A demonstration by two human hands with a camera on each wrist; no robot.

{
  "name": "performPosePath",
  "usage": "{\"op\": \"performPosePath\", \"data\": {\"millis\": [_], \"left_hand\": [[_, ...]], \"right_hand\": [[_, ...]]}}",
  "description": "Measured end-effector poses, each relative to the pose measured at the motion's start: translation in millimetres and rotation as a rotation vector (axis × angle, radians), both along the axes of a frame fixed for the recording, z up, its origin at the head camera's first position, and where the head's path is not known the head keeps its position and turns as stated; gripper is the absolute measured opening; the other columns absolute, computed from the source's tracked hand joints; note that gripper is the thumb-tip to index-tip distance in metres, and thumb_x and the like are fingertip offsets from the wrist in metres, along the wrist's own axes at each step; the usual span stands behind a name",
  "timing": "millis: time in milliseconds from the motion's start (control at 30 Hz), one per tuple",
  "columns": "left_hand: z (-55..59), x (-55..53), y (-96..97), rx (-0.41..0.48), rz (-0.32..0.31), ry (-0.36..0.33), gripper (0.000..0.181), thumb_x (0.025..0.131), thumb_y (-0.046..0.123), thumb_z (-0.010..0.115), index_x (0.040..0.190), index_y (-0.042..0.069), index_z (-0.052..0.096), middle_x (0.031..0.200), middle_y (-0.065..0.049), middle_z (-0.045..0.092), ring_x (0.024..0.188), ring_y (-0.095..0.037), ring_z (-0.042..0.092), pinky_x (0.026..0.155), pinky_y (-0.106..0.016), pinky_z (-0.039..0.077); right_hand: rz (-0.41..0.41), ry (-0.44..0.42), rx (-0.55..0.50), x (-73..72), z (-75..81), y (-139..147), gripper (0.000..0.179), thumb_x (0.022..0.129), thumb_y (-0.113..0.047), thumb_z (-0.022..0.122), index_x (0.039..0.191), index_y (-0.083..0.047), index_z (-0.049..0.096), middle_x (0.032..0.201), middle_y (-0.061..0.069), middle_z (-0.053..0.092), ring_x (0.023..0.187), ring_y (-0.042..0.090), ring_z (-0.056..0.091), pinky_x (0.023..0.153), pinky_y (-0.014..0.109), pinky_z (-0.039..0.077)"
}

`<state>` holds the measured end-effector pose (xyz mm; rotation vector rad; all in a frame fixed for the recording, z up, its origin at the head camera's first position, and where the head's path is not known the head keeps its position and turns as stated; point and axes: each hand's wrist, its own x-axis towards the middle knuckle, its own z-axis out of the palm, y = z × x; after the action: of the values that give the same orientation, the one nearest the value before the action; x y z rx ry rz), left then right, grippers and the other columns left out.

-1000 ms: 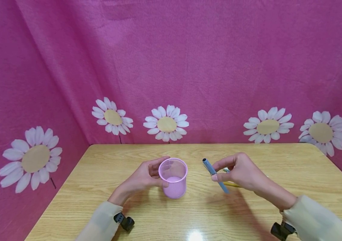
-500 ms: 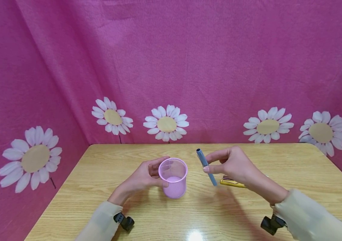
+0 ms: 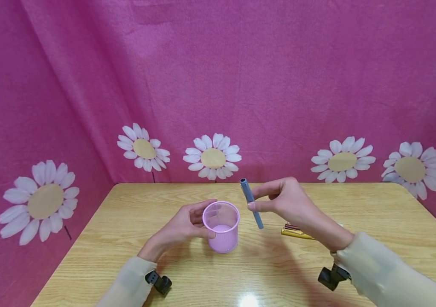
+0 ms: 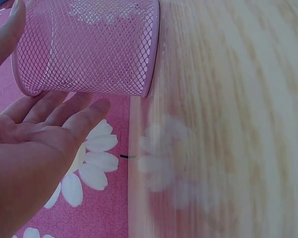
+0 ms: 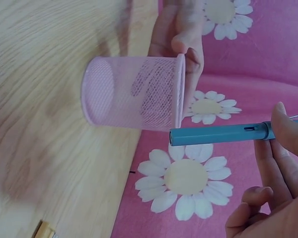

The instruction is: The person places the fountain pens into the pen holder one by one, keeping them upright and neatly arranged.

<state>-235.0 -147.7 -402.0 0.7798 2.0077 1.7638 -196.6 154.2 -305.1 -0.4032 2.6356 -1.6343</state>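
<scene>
A pink mesh pen cup [image 3: 223, 244] stands upright on the wooden table. My left hand [image 3: 183, 225] holds it from the left, with the thumb at the near side of the rim and the fingers behind. In the left wrist view the fingers [image 4: 79, 111] lie along the mesh wall. My right hand [image 3: 289, 204] pinches a blue capped pen [image 3: 257, 216] between thumb and fingers. The pen is raised right of the cup, nearly upright, its upper end leaning left. From the right wrist, the pen's lower end [image 5: 188, 137] appears close to the cup's rim.
Beneath the right forearm, a yellow pen [image 3: 294, 233] and a dark red pen [image 3: 292, 226] lie on the table [image 3: 156, 192]. A pink cloth with daisies [image 3: 212, 157] hangs behind and to the left.
My right hand has moved left and up with the blue pen, closer to the cup, and the pen has turned more upright. The left hand and cup have stayed still.
</scene>
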Motion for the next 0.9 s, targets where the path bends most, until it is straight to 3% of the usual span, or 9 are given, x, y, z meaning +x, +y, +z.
{"op": "performPosePath", "data": {"millis": [267,533,900], "left_hand": [[0.3,-0.5,0.4,-0.023,0.013,-0.001,0.089,0.088,0.004,0.085,0.162,0.0,0.035,0.152,-0.02,0.055,0.131,-0.045,0.057,0.107,-0.044,0.052],[0.0,-0.6,0.3,-0.027,0.01,0.005,0.087,0.089,0.003,0.084,0.162,0.001,0.037,0.151,-0.02,0.056,0.131,-0.045,0.058,0.106,-0.043,0.053],[0.8,-0.3,-0.5,-0.006,-0.018,-0.013,0.088,0.09,0.003,0.084,0.163,0.002,0.035,0.152,-0.023,0.053,0.132,-0.047,0.056,0.104,-0.039,0.054]], "right_hand": [[0.016,0.018,-0.034,-7.2,4.6,-13,0.03,0.083,-0.022,0.092,0.11,-0.013,0.085,0.105,0.001,0.08,0.106,0.026,0.059,0.086,0.039,0.049],[0.02,0.011,-0.118,-11.6,8.3,-28,0.028,0.083,-0.018,0.092,0.108,-0.008,0.084,0.103,0.004,0.079,0.097,0.025,0.057,0.076,0.033,0.049],[0.04,0.027,-0.209,-20.5,-1.3,-52,0.027,0.081,-0.011,0.092,0.106,-0.006,0.084,0.101,0.004,0.08,0.082,0.018,0.052,0.065,0.025,0.042]]}}
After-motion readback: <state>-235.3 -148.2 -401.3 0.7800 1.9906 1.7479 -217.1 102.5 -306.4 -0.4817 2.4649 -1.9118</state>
